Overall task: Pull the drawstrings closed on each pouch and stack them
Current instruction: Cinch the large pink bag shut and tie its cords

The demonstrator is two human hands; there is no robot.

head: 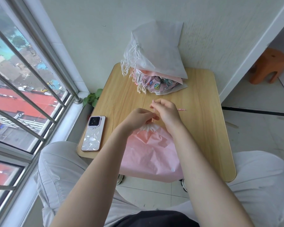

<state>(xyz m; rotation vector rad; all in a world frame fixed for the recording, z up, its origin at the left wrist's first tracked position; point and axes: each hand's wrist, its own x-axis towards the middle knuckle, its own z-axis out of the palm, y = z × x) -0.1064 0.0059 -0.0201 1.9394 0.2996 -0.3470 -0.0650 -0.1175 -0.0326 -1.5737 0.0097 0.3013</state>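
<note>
A pink pouch (pixel 150 154) lies on the small wooden table (pixel 202 122) in front of me, its mouth gathered into tight white pleats. My left hand (pixel 138 117) pinches the gathered neck. My right hand (pixel 166 110) pinches the thin pink drawstring (pixel 181 109) just above the neck; one string end sticks up by my fingers, another trails to the right on the table. At the table's far edge sits a pile of pouches (pixel 156 63): white ones on top, a pink one and a cartoon-print one beneath, with white cords hanging off the left.
A phone (pixel 92 134) in a pale patterned case lies at the table's left front corner. A barred window runs along the left, with a small green plant (pixel 92 97) by the sill. An orange stool (pixel 267 68) stands at the far right.
</note>
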